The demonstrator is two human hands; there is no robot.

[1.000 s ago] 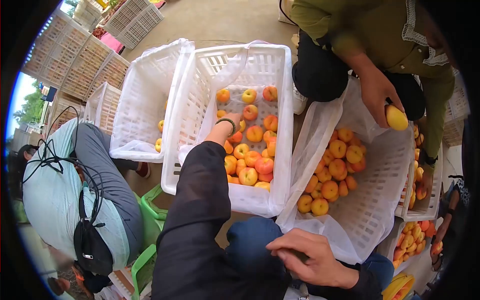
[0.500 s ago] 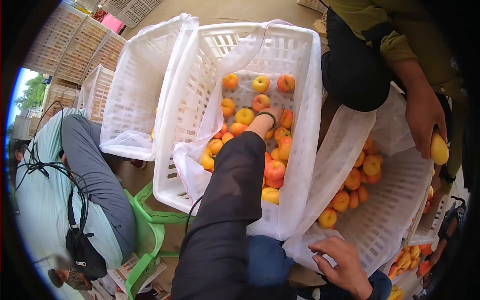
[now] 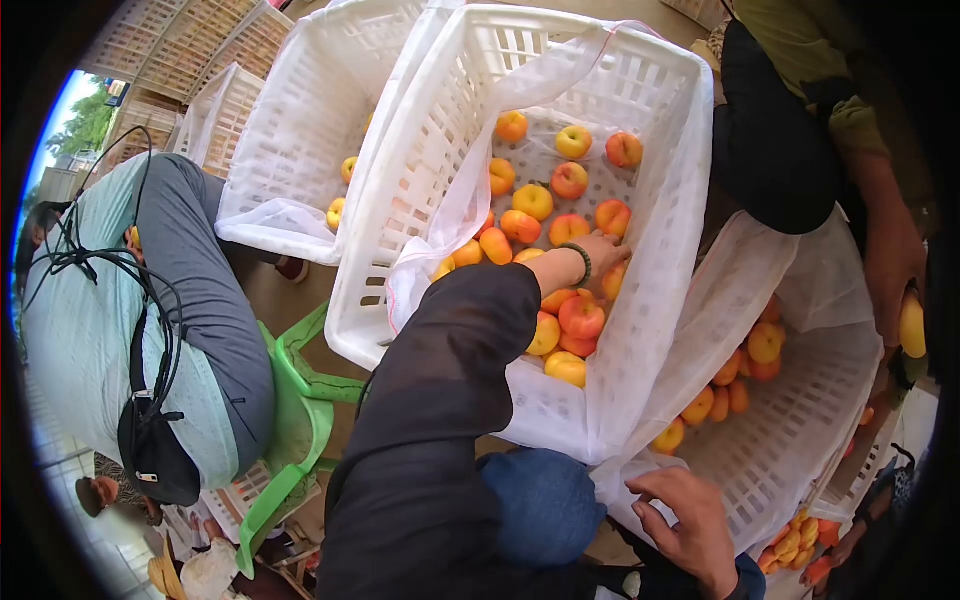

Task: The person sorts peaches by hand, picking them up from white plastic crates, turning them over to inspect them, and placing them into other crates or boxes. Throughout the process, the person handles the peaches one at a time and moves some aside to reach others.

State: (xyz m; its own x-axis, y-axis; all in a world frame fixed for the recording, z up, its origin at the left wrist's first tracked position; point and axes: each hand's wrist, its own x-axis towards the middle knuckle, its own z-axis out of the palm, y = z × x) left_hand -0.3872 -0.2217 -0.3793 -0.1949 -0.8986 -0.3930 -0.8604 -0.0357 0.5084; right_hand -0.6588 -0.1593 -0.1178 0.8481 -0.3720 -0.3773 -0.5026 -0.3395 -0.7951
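My left hand (image 3: 598, 252), with a dark bracelet at the wrist, reaches into a white plastic crate (image 3: 392, 215) lined with white mesh. Its fingers stretch over red-and-yellow peaches, between one peach (image 3: 612, 217) above them and others below; the undersides of the fingers are hidden. Several more peaches lie loose on the crate floor, among them a reddish one (image 3: 581, 317) and a yellow one (image 3: 533, 202). At lower right, my right hand (image 3: 690, 525) hovers by the mesh edge of a second crate (image 3: 790, 400), fingers bent and apart, with nothing in it.
Peaches (image 3: 765, 342) lie in the right-hand crate. Another mesh-lined crate (image 3: 285, 140) stands at left, near a green plastic chair (image 3: 300, 400) and a seated person (image 3: 90, 300). At far right, another person's hand (image 3: 895, 275) holds a yellow fruit (image 3: 911, 323). Stacked crates (image 3: 190, 45) stand behind.
The view has shifted, so the crates appear further right and higher. My left hand has moved nearer, toward the crate's right wall. My right hand stays by the mesh, much the same.
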